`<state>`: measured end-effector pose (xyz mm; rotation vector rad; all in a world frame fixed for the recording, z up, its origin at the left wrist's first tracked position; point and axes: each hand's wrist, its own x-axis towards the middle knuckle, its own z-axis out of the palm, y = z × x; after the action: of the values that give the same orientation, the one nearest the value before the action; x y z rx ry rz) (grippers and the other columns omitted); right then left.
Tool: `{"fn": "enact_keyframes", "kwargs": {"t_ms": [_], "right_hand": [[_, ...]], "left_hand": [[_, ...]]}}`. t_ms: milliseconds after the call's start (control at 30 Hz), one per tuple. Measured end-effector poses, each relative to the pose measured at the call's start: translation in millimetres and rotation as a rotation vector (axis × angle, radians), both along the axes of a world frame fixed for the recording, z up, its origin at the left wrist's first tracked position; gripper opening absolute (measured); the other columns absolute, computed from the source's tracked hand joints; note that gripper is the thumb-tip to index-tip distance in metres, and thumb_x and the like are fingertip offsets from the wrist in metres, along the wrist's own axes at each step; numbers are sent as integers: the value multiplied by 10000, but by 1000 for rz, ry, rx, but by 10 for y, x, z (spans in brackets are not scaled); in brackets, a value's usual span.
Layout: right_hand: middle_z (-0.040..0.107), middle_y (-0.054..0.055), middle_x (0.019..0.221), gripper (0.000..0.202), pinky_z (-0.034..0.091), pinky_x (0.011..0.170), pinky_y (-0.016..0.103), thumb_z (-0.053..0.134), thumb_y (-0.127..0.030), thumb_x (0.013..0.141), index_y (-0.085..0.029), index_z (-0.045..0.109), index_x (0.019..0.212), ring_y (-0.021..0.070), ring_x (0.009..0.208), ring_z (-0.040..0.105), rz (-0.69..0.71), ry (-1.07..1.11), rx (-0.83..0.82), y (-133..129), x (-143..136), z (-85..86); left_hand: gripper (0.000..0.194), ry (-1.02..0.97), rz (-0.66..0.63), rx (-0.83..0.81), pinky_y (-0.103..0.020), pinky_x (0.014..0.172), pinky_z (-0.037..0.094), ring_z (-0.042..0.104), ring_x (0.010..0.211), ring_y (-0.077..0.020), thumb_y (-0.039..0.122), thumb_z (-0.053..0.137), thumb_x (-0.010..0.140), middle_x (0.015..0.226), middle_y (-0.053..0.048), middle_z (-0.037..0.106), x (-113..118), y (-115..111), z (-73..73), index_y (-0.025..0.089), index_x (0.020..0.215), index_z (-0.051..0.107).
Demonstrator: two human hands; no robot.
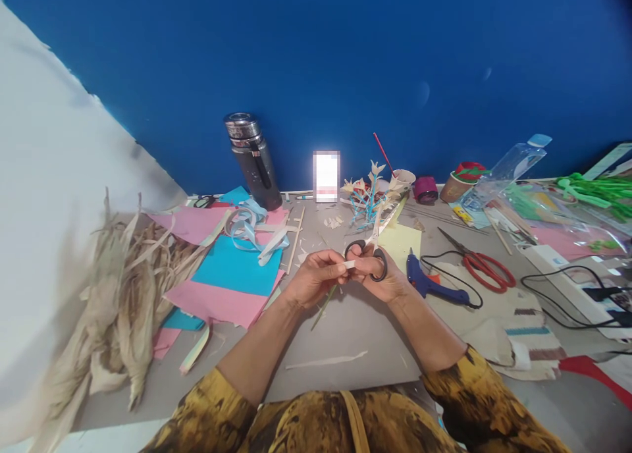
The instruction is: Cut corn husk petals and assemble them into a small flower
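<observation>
Over the middle of the table, my left hand (316, 278) pinches a small pale strip (349, 265), which looks like a bit of dried husk. Close against it, my right hand (388, 285) holds a pair of scissors (383, 262) by the black handles, blades pointing away from me. The fingertips of my right hand also meet the strip; whether they grip it is hard to tell. Just beyond the scissors stand pale husk flowers (375, 170) on blue stems. A thin green strip (323, 308) lies beneath my hands.
Dried husks (133, 308) heap at the left beside blue and pink sheets (237, 268). A dark flask (257, 170) and a lit, blurred screen (326, 176) stand by the wall. At right lie a glue gun (434, 285), red-handled shears (486, 268) and a corded power strip (557, 275).
</observation>
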<state>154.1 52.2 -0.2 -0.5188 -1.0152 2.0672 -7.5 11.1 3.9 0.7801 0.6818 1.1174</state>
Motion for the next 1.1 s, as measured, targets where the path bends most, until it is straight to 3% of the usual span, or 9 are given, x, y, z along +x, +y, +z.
{"fn": "enact_keyframes", "kwargs": {"t_ms": [133, 267, 467, 833, 1100], "right_hand": [[495, -49, 702, 403, 333, 499, 228, 868, -419, 634, -200, 580, 811, 65, 507, 341, -50, 49, -36, 16, 40, -8], [562, -10, 770, 488, 331, 515, 248, 844, -550, 617, -198, 603, 854, 92, 553, 421, -71, -13, 21, 16, 41, -12], [538, -45, 674, 374, 267, 513, 239, 841, -321, 636, -182, 573, 857, 82, 533, 394, -74, -211, 123, 16, 14, -34], [543, -29, 714, 325, 284, 530, 232, 818, -315, 640, -171, 593, 824, 94, 592, 421, -90, -323, 192, 23, 54, -20], [476, -50, 631, 363, 264, 482, 226, 848, -351, 616, -179, 556, 746, 63, 499, 349, 8, -109, 41, 21, 35, 11]], "left_hand": [[220, -35, 27, -10, -280, 653, 437, 536, 577, -104, 277, 854, 666, 619, -18, 626, -22, 8, -2, 137, 684, 686], [218, 36, 49, -16, -261, 597, 408, 517, 541, -94, 268, 847, 658, 597, -11, 611, -48, 27, -15, 135, 654, 674], [204, 204, 66, 20, -244, 549, 363, 497, 519, -88, 256, 827, 650, 577, -7, 602, -49, 38, -39, 135, 627, 664], [177, 192, 37, 39, -241, 568, 353, 499, 537, -89, 243, 806, 686, 578, 0, 596, -74, 39, -72, 138, 649, 668], [194, 51, -21, -13, -260, 618, 416, 534, 556, -98, 260, 842, 665, 621, -27, 631, -54, 10, -13, 117, 677, 711]]}}
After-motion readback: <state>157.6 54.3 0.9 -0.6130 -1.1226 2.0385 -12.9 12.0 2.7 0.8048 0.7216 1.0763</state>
